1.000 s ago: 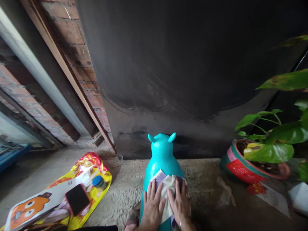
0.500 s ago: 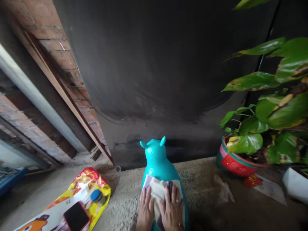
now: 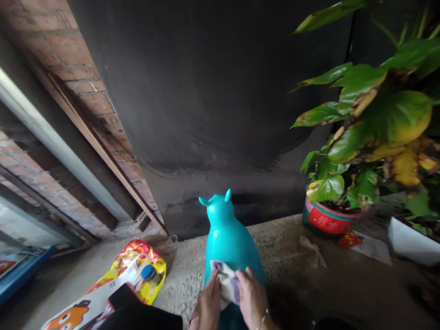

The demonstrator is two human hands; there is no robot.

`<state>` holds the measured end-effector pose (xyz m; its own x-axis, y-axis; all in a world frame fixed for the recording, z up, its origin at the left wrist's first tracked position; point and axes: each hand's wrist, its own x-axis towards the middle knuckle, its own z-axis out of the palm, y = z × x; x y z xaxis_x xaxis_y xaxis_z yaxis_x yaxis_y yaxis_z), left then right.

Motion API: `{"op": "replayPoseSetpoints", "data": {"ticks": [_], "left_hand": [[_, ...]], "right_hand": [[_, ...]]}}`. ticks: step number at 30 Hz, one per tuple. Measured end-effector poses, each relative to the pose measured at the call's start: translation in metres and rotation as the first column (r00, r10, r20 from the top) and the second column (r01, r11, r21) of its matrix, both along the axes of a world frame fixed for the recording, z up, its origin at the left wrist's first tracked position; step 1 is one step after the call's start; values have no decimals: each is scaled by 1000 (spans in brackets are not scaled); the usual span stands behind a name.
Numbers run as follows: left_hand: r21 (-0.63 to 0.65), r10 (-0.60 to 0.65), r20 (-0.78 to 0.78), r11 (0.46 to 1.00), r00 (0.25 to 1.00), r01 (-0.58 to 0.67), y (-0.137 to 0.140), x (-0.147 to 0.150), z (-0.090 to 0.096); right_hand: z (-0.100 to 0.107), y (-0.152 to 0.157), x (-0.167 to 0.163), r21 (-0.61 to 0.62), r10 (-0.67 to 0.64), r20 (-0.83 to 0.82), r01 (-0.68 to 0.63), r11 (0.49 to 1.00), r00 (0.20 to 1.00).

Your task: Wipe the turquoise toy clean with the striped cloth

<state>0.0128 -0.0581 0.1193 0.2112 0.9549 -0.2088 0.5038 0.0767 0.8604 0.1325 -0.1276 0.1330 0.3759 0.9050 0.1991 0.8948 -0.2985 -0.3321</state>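
Note:
A turquoise inflatable animal toy with two small ears stands at the lower middle, its head toward the dark panel. Across its back lies a white and purple cloth, bunched between my hands. My left hand pinches the cloth's left side, fingers curled. The right side of the cloth is gripped by my right hand, which has a bracelet at the wrist. The lower part of the toy is hidden by my hands and the frame's bottom edge.
A yellow and red plastic bag lies at the left with a blue-capped bottle and a phone partly covered by something black. A dark panel stands ahead. Potted plants, one in a red and green pot, stand right.
My hands lay flat on the spread cloth before; now their fingers have closed on it and bunched it up. The view has shifted slightly right, and a black shape now covers part of the phone.

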Motion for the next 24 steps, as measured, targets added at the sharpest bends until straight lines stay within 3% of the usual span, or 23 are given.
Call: {"op": "replayPoseSetpoints", "data": {"ticks": [4,7,10,13,14,16,18,20,21,24], "left_hand": [[103,-107,208,991,972,87,0,51,42],[135,-235,311,970,921,202,-11,104,77],[229,-441,340,895,830,382,-36,155,106],[226,-616,287,788,734,573,-65,197,117],[204,-676,260,736,690,645,-72,208,116],[137,-806,176,589,565,797,-82,224,107],[20,-904,75,423,421,906,-82,231,90],[-126,-953,-25,303,302,945,-77,232,67],[-192,-962,-73,274,264,943,-72,231,54],[-309,-959,-185,266,217,913,-61,224,18]], "right_hand": [[87,-21,50,79,-24,14,23,997,1000],[134,-54,93,189,-93,120,70,980,988],[164,-100,131,265,-194,204,137,954,960],[164,-154,160,303,-320,199,252,919,926],[153,-173,167,299,-373,187,309,903,909],[112,-210,179,258,-483,154,437,862,862],[48,-242,182,138,-550,90,537,832,830],[-25,-264,173,-142,-582,56,584,799,811],[-59,-270,165,-305,-633,49,615,727,773],[-136,-271,135,-486,-685,24,607,629,728]]}}
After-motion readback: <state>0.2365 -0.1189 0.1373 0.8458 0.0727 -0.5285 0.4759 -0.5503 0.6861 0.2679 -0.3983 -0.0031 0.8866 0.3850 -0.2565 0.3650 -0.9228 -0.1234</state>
